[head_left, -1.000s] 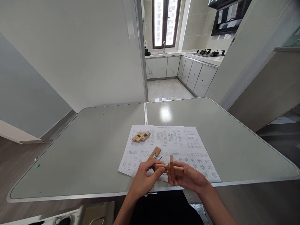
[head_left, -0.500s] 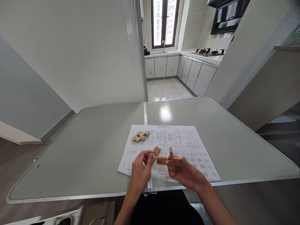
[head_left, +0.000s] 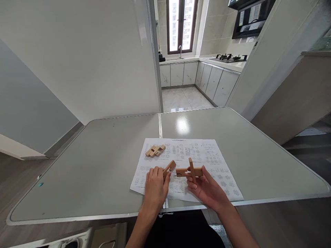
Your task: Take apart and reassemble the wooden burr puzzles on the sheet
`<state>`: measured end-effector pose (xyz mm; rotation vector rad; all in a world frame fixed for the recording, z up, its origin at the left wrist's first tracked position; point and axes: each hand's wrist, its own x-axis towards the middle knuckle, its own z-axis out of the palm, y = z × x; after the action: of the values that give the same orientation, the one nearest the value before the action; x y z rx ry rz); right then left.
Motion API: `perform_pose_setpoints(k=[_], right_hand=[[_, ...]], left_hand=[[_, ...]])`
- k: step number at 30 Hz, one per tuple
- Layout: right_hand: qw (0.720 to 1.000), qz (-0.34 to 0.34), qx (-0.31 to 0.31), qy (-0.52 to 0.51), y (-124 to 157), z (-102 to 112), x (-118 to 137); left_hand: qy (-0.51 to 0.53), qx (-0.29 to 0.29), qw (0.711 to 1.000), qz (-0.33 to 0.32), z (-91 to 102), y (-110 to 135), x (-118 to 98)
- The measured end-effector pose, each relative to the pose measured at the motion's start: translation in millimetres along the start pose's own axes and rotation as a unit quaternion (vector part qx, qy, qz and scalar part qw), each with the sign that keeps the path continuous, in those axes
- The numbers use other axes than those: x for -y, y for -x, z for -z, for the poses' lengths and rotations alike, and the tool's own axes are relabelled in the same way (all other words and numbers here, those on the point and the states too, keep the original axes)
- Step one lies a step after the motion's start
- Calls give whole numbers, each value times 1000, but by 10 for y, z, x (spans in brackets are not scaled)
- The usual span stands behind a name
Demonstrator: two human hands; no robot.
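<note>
My right hand (head_left: 207,187) holds a cross of two joined wooden puzzle pieces (head_left: 190,171) just above the printed instruction sheet (head_left: 207,162). Its fingers are closed on the cross from below and from the right. My left hand (head_left: 156,186) grips a single notched wooden piece (head_left: 170,168) by its near end; the far end points up and right toward the cross. A small gap separates that piece from the cross. Three more wooden pieces (head_left: 155,150) lie side by side on the sheet's far left corner.
The sheet lies on a grey folding table (head_left: 103,165) with a seam down its middle and a rim close to my body. Beyond the table stand a white wall, a doorway into a kitchen with cabinets (head_left: 186,72), and a counter (head_left: 292,93) at right.
My left hand let go of the cross and took up the single piece from the sheet. Both hands have moved away from me, and the cross now sits higher over the sheet.
</note>
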<state>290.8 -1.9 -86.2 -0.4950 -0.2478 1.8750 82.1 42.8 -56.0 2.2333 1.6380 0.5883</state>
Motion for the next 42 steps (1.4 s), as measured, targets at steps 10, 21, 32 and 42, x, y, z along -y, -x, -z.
perform_pose_setpoints(k=[10,21,32,42], right_hand=[[999,-5,24,35,70,-18,-4],[995,1,49,89,90,-72,9],[989,15,63,135,79,-45,-18],[978,32,76,190,90,-61,-43]], left_hand=[[457,57,885,69,338,193,-436],[576,71,806,113,304,323,-747],[589,85,792,140,230,360,-807],[554,105,810,160,270,346,-728]])
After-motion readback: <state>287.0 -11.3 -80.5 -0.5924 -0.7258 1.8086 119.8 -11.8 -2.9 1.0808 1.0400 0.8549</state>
